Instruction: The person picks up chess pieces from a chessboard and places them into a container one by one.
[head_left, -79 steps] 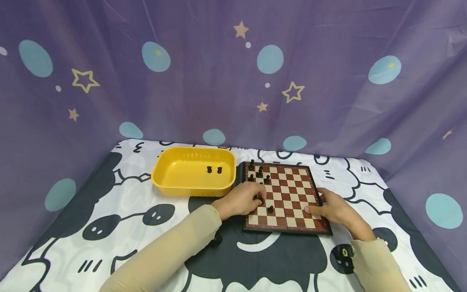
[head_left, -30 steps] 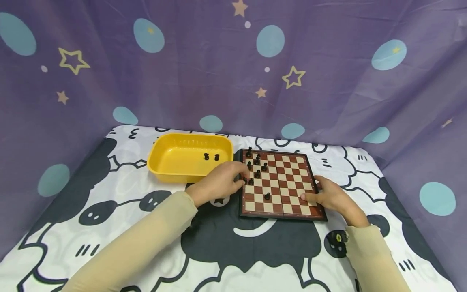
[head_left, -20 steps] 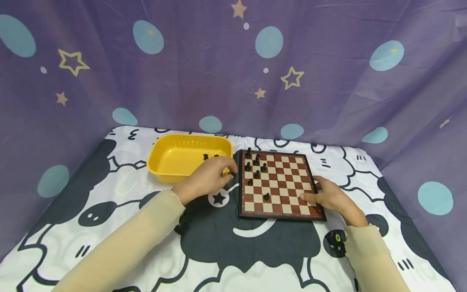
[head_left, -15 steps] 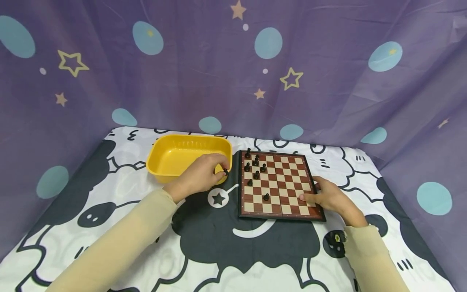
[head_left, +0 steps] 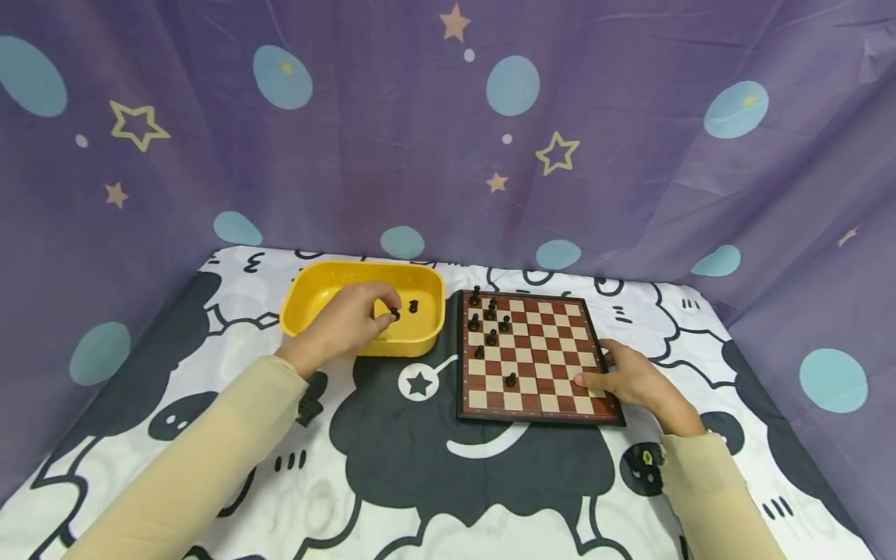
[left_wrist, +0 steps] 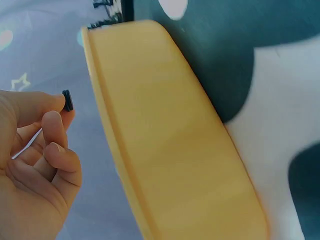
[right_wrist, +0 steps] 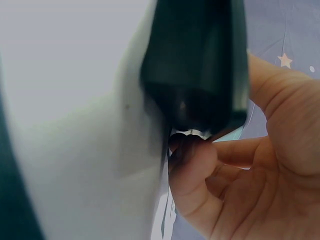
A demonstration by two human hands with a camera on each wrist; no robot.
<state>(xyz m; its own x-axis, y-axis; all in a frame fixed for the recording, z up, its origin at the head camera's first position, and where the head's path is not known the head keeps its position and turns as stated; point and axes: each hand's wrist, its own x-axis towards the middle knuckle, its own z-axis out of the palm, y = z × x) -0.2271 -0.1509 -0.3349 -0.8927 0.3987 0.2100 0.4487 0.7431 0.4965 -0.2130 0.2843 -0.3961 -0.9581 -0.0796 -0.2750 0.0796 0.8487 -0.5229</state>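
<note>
In the head view my left hand (head_left: 343, 319) is over the yellow tub (head_left: 290, 330), its thumb and index finger pinching a small black chess piece (left_wrist: 68, 100). The left wrist view shows that piece's round base at the fingertips, beside the tub's yellow wall (left_wrist: 165, 135). Another black piece (head_left: 413, 306) lies on the tub's floor, just right of the fingertips. My right hand (head_left: 633, 379) grips the chessboard (head_left: 560, 358) by its right edge, thumb on top. In the right wrist view, curled fingers (right_wrist: 192, 170) are at the underside of the board's dark edge.
Several black chess pieces stand on the board's left half, with one pawn (head_left: 511, 379) set nearer the front. The tub stands close to the board's left side. A sheep-patterned cloth (head_left: 392, 482) covers the table, and a purple curtain (head_left: 392, 155) hangs behind.
My left hand has taken a black piece from the board's left side and carried it left, over the tub. The right hand stays on the board's right edge.
</note>
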